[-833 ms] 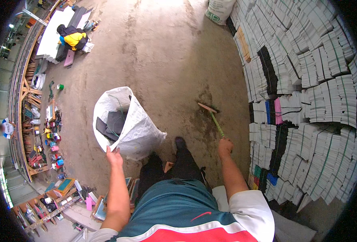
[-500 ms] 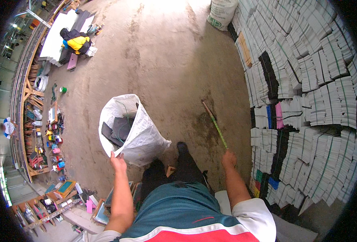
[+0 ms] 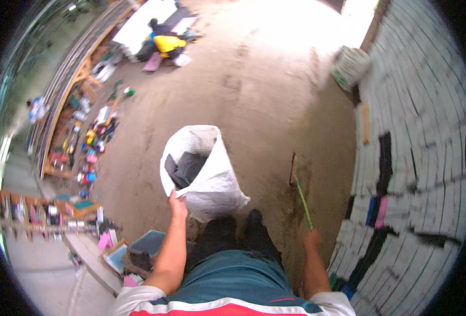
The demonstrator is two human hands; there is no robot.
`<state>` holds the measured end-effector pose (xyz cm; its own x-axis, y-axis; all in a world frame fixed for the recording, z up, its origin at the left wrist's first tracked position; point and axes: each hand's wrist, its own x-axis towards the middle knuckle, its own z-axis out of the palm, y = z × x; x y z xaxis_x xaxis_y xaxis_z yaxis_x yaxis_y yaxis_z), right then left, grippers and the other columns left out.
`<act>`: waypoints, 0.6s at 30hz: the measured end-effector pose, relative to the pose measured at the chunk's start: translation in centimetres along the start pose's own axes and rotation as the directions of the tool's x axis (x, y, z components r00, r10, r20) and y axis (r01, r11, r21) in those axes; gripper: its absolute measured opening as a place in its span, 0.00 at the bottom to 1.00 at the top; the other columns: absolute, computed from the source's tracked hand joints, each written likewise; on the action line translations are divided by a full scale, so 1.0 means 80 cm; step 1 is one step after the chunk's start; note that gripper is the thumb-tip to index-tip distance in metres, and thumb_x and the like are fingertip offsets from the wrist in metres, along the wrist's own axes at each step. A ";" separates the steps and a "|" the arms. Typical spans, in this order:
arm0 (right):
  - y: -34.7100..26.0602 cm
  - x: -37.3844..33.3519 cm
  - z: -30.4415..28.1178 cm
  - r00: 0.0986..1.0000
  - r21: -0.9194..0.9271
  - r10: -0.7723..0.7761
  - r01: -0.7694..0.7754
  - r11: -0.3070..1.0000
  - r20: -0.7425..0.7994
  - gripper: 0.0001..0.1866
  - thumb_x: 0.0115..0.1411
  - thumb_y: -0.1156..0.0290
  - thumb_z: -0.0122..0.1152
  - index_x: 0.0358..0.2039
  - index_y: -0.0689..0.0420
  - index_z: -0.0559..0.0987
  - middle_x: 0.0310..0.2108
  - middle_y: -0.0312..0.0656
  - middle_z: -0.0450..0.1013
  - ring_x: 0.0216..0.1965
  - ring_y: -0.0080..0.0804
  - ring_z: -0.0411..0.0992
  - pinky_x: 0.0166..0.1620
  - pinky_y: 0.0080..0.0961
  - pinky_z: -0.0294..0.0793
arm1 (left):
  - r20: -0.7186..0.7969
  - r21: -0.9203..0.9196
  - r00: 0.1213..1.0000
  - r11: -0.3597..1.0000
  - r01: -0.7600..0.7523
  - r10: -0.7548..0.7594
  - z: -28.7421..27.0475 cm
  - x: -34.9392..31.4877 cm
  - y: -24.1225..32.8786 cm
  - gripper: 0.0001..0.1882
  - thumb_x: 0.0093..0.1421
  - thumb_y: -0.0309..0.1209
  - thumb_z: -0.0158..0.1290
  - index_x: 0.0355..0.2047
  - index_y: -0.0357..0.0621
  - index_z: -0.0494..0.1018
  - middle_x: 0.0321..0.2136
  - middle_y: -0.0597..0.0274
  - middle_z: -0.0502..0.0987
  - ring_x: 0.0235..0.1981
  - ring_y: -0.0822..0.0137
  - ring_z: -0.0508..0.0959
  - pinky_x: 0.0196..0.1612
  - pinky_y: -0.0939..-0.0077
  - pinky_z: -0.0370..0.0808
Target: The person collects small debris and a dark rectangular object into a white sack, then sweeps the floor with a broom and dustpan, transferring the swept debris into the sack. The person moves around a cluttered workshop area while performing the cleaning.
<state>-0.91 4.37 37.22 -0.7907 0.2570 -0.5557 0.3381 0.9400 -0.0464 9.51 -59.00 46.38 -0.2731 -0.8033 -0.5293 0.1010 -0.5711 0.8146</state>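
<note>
My left hand (image 3: 178, 205) grips the rim of a large white woven sack (image 3: 214, 192), which stands tilted on the floor with its mouth gaping. Inside it lie dark grey flat pieces (image 3: 192, 166). On the other side, my right hand (image 3: 312, 239) is closed around a thin green-handled stick tool (image 3: 303, 203). A narrow brownish head (image 3: 293, 167) at its far end is at the floor; motion blur hides whether that is a broom or a scraper.
Tall stacks of strapped white sheets (image 3: 423, 158) line the right side. A full sack (image 3: 350, 67) stands at the far right. Far left, a person in yellow and black (image 3: 167, 43) crouches by white sheets. Paint cans and clutter (image 3: 93, 139) run along the left; a crate (image 3: 148, 245) sits near my left arm.
My view has turned, so the surroundings sit further right. The tool's head now shows crosswise beyond the handle. My left hand still holds the sack rim.
</note>
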 end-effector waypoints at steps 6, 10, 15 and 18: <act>-0.204 -0.017 -0.110 0.977 -0.182 -0.212 0.204 0.962 -0.024 0.14 0.62 0.63 0.59 0.44 0.58 0.75 0.41 0.50 0.77 0.45 0.49 0.77 0.45 0.45 0.77 | -0.118 -0.030 0.993 0.999 0.020 -0.023 -0.015 0.028 0.014 0.21 0.64 0.47 0.51 0.49 0.45 0.71 0.41 0.62 0.77 0.41 0.64 0.76 0.46 0.67 0.72; -0.339 -0.003 -0.154 0.948 -0.355 -0.305 0.316 0.880 0.089 0.17 0.62 0.61 0.60 0.46 0.58 0.75 0.43 0.51 0.78 0.47 0.49 0.77 0.47 0.45 0.77 | -0.170 -0.092 0.979 0.991 0.099 -0.114 -0.026 0.040 0.017 0.17 0.66 0.41 0.52 0.47 0.42 0.72 0.42 0.60 0.77 0.43 0.65 0.77 0.46 0.68 0.74; -0.502 0.014 -0.186 0.826 -0.329 -0.538 0.561 0.760 0.168 0.17 0.61 0.67 0.57 0.50 0.58 0.75 0.42 0.53 0.78 0.44 0.51 0.78 0.46 0.45 0.77 | -0.305 -0.109 0.948 0.992 0.060 -0.091 -0.028 0.054 0.024 0.20 0.64 0.41 0.55 0.49 0.40 0.70 0.43 0.60 0.76 0.43 0.63 0.77 0.43 0.65 0.78; -0.571 0.084 -0.123 0.705 -0.251 -0.665 0.709 0.658 0.247 0.21 0.59 0.75 0.53 0.54 0.57 0.76 0.37 0.53 0.77 0.37 0.49 0.79 0.40 0.44 0.78 | -0.305 -0.129 0.949 0.991 0.039 -0.077 -0.029 0.058 0.049 0.21 0.63 0.41 0.56 0.49 0.38 0.68 0.43 0.57 0.75 0.42 0.61 0.78 0.40 0.66 0.80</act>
<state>-26.67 -34.63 43.75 -0.6557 -0.4994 -0.5663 -0.4666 0.8577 -0.2161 10.88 -65.34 46.57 0.0247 -0.7702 -0.6373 0.2133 -0.6187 0.7561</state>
